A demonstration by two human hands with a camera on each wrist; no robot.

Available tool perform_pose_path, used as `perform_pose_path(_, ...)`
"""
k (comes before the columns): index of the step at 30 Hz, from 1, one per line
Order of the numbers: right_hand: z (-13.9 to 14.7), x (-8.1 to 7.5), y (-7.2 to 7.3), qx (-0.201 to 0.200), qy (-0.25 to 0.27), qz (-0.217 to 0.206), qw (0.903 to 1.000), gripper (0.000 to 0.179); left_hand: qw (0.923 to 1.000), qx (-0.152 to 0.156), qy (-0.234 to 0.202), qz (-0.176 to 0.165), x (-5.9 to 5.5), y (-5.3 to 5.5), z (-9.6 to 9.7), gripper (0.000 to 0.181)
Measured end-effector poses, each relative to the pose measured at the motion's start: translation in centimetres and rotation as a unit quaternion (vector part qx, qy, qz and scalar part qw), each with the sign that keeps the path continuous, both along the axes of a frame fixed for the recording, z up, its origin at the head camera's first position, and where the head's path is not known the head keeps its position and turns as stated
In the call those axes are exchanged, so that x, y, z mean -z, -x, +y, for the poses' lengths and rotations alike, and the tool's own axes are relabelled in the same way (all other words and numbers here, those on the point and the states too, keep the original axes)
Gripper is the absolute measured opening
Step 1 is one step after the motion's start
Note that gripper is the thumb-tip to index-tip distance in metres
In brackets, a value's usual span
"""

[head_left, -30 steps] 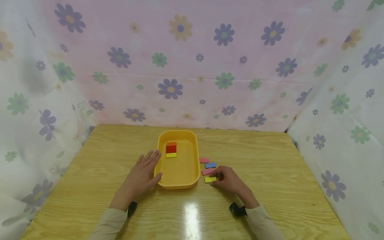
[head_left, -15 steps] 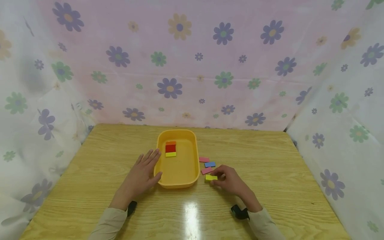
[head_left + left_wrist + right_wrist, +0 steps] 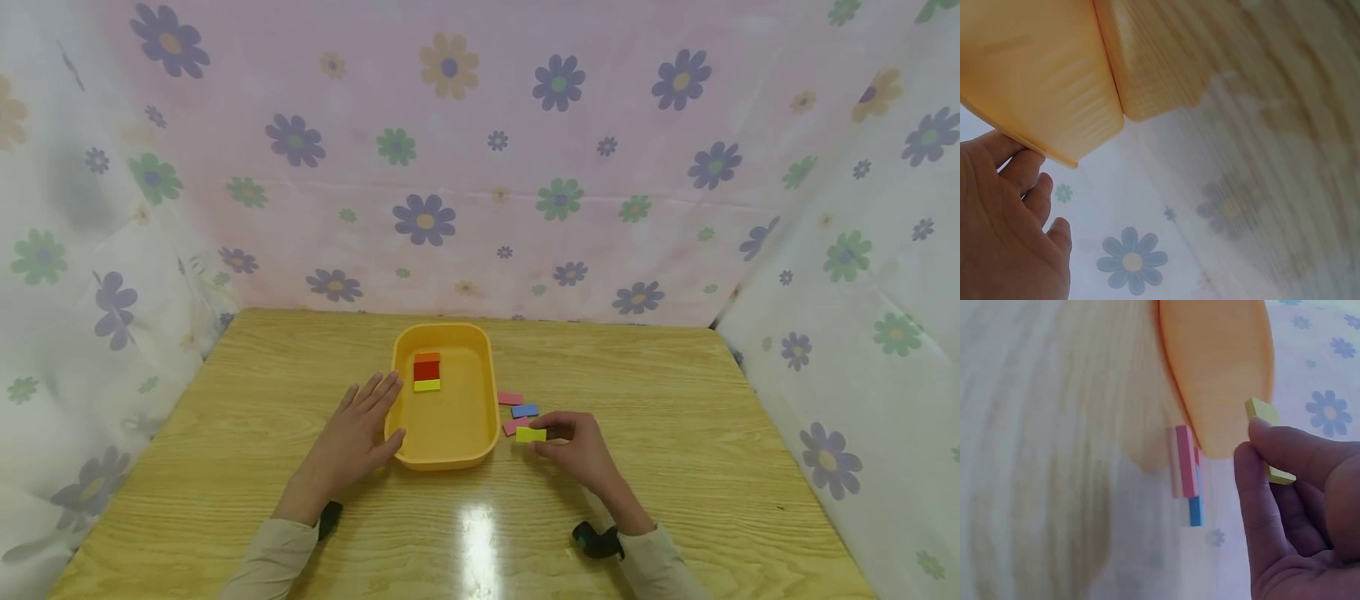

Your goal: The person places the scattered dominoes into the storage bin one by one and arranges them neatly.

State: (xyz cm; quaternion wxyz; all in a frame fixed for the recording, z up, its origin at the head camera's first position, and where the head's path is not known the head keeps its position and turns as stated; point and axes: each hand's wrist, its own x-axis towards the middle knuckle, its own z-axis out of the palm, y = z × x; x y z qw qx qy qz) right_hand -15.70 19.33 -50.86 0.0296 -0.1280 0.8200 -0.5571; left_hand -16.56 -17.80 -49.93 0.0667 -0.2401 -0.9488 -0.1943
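Note:
Between thumb and fingertips my right hand (image 3: 577, 446) pinches a flat yellow block (image 3: 531, 435), held above the table to the right of the tray. The right wrist view shows both ends of the yellow block (image 3: 1262, 410) sticking out past the fingers. My left hand (image 3: 348, 442) rests with fingers extended against the left rim of the yellow tray (image 3: 450, 462). In the left wrist view its fingers (image 3: 1025, 169) touch the tray's rim from outside. Inside the tray, an orange block (image 3: 427, 357), a red area (image 3: 427, 371) and a yellow block (image 3: 427, 386) lie together.
Beside the tray's right wall lie a pink block (image 3: 511, 399), a blue block (image 3: 525, 411) and another pink block (image 3: 515, 427), partly hidden by the held one. The wooden table (image 3: 637, 375) ends at a flowered cloth (image 3: 480, 167) behind and at both sides.
My right hand has taken hold of the yellow block and raised it off the table, a little away from me. The left hand and the tray hold their place.

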Motion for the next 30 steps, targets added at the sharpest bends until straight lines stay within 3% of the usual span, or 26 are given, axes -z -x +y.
perform_pose_path(9,-0.9,0.9,-0.5,0.049,0.102,-0.029,0.9932,0.022,1.0000,-0.001,0.002,-0.002,-0.2,0.0,0.0,0.072)
perform_pose_path(16,-1.6,0.9,-0.9,0.077,0.183,-0.028,0.9798,0.039,1.0000,-0.002,0.000,-0.007,-0.2,0.0,0.1,0.072)
perform_pose_path(24,-2.6,0.9,-1.3,0.097,0.241,-0.066,0.9633,0.053,1.0000,-0.001,-0.003,-0.006,-0.1,-0.1,0.2,0.073)
perform_pose_path(30,-3.6,1.0,-1.6,0.095,0.257,-0.066,0.9595,0.058,1.0000,-0.003,0.002,-0.005,-0.1,-0.1,0.2,0.073)
